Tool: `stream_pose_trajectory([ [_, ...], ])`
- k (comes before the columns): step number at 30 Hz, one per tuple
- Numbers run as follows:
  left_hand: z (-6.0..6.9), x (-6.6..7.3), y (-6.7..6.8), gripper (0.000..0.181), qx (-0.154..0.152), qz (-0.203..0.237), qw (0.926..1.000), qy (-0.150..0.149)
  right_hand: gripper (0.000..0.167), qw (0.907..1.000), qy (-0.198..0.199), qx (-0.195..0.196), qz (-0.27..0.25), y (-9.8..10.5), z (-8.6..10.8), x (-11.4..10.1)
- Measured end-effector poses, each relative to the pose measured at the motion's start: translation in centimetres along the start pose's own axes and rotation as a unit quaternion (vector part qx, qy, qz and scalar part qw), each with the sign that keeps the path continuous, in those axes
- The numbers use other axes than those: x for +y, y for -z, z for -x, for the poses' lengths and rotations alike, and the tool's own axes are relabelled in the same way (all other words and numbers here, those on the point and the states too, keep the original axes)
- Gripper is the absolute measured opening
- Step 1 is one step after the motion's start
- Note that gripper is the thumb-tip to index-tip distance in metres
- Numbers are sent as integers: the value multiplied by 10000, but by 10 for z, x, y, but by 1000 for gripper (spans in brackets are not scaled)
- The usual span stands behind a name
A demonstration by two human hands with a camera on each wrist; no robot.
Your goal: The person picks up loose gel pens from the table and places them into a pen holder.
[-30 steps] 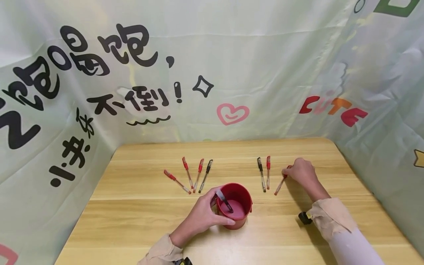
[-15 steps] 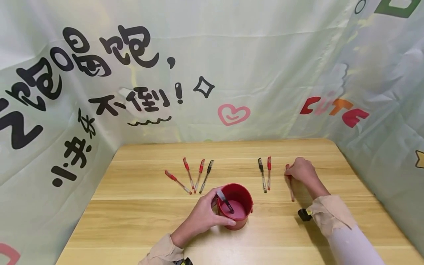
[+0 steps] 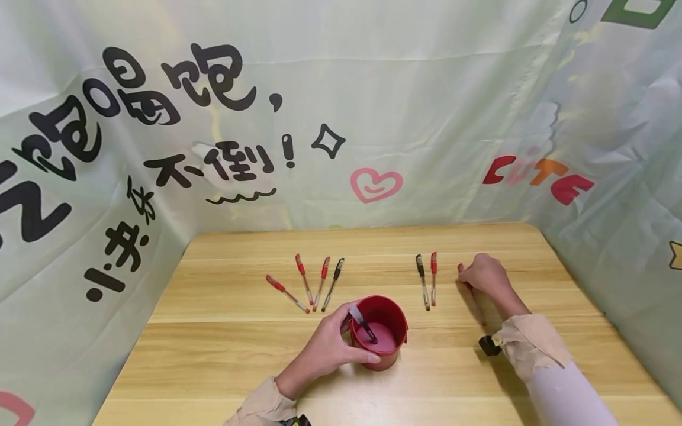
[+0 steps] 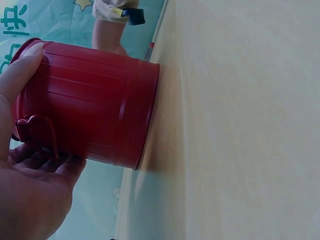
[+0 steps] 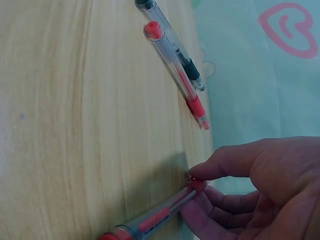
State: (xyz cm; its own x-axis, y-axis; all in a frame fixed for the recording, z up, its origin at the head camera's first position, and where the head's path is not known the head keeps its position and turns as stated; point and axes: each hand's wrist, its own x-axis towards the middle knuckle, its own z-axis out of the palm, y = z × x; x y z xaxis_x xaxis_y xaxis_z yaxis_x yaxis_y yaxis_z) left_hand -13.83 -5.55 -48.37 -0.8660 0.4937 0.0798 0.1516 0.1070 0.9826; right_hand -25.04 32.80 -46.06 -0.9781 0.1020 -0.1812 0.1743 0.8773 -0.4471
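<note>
My left hand (image 3: 326, 349) grips a red metal bucket (image 3: 391, 356) by its left side, thumb and fingers around the wall; the left wrist view shows the bucket (image 4: 90, 100) from the side. Inside it leans a dark strip-like item (image 3: 367, 330). At the right, my right hand (image 3: 487, 277) pinches a red pen (image 3: 478, 307) near its far end, the pen lying slanted at the table. In the right wrist view, thumb and fingers of the hand (image 5: 265, 185) hold the end of that pen (image 5: 157, 218).
Left of the bucket, beyond it, several red pens (image 3: 301, 278) and a black pen (image 3: 333, 284) lie fanned out. A black pen (image 3: 422, 281) and a red pen (image 3: 434, 278) lie side by side between bucket and right hand. A printed cloth (image 3: 426, 118) stands behind the wooden table (image 3: 213, 367).
The pen at my right hand has swung round, its near end moving to the right. The right hand has barely shifted, and my left hand still grips the bucket in the same place.
</note>
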Motion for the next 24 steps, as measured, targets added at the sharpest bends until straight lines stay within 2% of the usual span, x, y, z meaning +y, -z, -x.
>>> stream_pose_trajectory([
  [9, 1, 2, 0, 93, -3, -6, 10000, -12, 35, 9999, -45, -20, -96, -2, 1, 2],
  [15, 1, 3, -1, 93, -22, -9, 9999, -126, 33, 9998, -3, -98, -154, 0, 3, 4],
  [24, 2, 2, -1, 94, 13, -32, 9999, -137, 35, 9995, 257, -176, -98, 3, 5, -9],
])
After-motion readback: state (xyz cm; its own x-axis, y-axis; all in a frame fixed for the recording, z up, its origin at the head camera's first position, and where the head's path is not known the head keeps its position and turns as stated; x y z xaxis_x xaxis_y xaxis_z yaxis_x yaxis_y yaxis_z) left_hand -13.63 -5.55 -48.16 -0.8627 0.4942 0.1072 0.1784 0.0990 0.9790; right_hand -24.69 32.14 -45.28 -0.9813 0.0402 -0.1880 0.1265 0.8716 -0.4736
